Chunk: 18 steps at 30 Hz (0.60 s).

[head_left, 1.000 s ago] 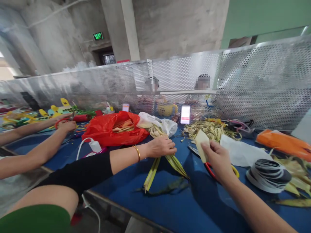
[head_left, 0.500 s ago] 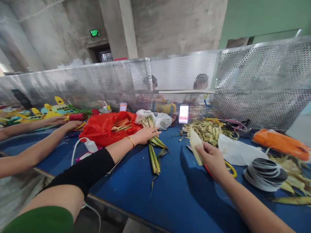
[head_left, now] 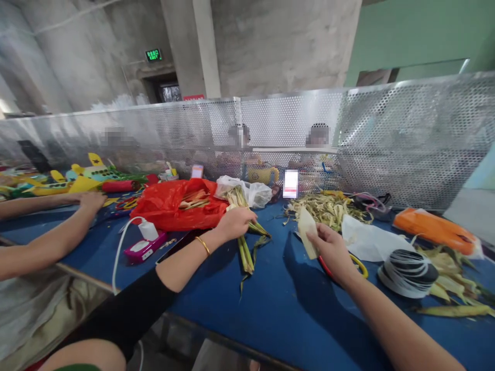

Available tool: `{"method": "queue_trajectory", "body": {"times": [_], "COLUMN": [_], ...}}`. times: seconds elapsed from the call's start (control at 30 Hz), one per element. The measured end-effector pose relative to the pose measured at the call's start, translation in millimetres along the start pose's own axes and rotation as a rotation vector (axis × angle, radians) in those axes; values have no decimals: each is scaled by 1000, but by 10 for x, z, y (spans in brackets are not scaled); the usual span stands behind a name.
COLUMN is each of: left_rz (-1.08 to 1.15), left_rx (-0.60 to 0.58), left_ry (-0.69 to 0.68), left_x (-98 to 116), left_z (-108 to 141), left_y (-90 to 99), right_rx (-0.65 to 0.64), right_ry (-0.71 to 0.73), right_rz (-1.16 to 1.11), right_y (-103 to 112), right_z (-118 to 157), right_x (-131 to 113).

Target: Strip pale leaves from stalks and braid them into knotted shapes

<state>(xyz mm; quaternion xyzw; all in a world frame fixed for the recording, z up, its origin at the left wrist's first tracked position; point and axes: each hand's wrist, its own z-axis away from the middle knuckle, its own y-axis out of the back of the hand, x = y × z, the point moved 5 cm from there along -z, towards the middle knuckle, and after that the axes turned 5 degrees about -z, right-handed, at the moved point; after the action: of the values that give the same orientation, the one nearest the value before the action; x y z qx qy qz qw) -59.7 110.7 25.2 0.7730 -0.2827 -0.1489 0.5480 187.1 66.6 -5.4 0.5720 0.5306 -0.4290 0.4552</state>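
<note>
My left hand (head_left: 236, 223), with a gold bracelet at the wrist, has its fingers curled over a bundle of green and tan stalks (head_left: 246, 253) on the blue table. Its fingertips are partly hidden, so what they grip is not clear. In my right hand (head_left: 328, 247) a flat pale husk piece (head_left: 307, 232) is pinched between thumb and fingers, held upright above the table. Below that hand lie scissors with red and yellow handles (head_left: 359, 265), partly covered by it. Behind it spreads a pile of dried husk strips (head_left: 332, 210).
A red plastic bag (head_left: 162, 206) and a purple power strip (head_left: 145, 248) lie left; a phone (head_left: 291, 184) stands at the back. On the right are a cord spool (head_left: 408, 273) and an orange package (head_left: 436, 232). Another person's arms (head_left: 50, 252) reach in from the left.
My left hand has drawn back slightly, and its stretched fingers have curled in. The right hand still holds the husk piece. The other person's hands have moved left, off the red bag's side.
</note>
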Motion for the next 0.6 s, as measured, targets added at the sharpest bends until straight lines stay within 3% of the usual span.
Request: {"method": "queue_trajectory", "body": {"times": [0.03,0.1,0.2,0.23,0.3,0.4,0.6], "left_rz": [74,628,1344,1480,1576,1500,1400], "left_rx": [40,47,-172,-166,-52,100,257], "left_ry": [61,304,439,482,526,530,515], "left_x": [120,342,824,917,972,884,727], "left_z": [-30,-72,-98,-93,-75,-34,-15], "left_y": [1,-112,-437,-506,-572,-575,-493], "right_rx": [-50,-160,-265,-279,-281,-219,-92], "right_ry": [-11,-18,3,5,-19,-128,-279], "right_rz": [-86,-227,-282,-270,-231,-169,-134], "right_y": [-39,-128,-240,-267,-299,-277,-102], "right_z": [19,66,123,130,127,99,75], "right_x": [-27,-92,-143,-132,-66,81,128]}}
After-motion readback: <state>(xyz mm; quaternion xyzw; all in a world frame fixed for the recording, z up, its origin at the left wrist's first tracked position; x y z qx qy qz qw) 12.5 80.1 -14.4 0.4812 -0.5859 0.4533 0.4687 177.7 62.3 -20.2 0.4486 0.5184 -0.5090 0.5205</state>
